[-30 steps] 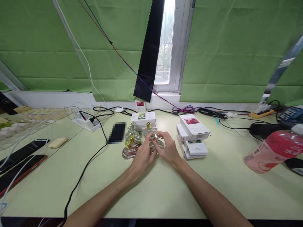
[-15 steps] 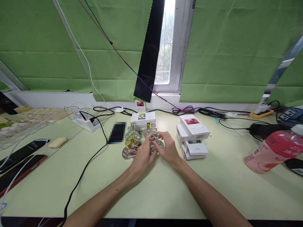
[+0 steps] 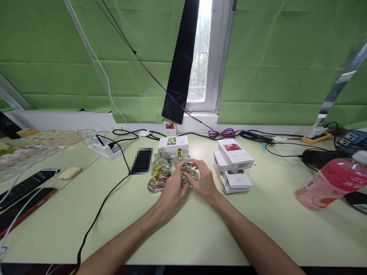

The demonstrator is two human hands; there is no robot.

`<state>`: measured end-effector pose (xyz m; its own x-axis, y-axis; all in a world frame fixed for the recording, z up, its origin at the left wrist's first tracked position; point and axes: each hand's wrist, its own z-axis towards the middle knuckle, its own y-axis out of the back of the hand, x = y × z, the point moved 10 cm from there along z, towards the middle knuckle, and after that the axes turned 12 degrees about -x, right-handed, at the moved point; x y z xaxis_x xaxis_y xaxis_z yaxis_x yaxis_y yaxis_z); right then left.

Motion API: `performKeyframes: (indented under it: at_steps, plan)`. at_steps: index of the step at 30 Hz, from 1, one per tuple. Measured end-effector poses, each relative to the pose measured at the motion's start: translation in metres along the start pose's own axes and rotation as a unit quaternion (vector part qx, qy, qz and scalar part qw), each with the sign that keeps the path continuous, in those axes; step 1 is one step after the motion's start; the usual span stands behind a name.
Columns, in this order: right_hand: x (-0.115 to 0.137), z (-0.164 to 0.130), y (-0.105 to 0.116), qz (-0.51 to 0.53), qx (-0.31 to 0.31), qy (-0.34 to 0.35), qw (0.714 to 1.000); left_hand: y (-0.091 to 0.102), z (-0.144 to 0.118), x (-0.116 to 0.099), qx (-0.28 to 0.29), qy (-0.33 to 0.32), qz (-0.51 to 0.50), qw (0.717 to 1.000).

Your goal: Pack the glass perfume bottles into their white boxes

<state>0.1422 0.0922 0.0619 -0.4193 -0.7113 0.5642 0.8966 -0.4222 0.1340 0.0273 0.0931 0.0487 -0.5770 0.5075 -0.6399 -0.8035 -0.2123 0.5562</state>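
Between my hands a clear glass perfume bottle [image 3: 195,175] with a silver cap stands on the table, partly hidden by my fingers. My left hand [image 3: 174,187] is closed around its left side. My right hand [image 3: 205,183] pinches at the bottle near the cap, with thumb and index finger bent. To the left, several more perfume bottles [image 3: 157,185] with gold or silver caps stand close together. One gold-capped perfume bottle [image 3: 179,157] is just behind my left hand. A stack of white boxes [image 3: 236,154] with fruit pictures lies right of my right hand.
Behind the bottles lies a white box [image 3: 173,144]. A dark blurred rectangle [image 3: 141,160] is on the left, near a black cable [image 3: 118,187] and a power strip [image 3: 105,149]. Phones [image 3: 25,187] lie far left. A pink drink bottle [image 3: 329,185] lies tilted at the right.
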Motion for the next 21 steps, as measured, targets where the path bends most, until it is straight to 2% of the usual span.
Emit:
performKeyframes:
  at_steps: [21]
  plan:
    - [-0.0015, 0.0037, 0.0009, 0.008, -0.001, -0.015, 1.000, 0.0010, -0.0007, -0.0007, -0.004, 0.001, 0.023, 1.000]
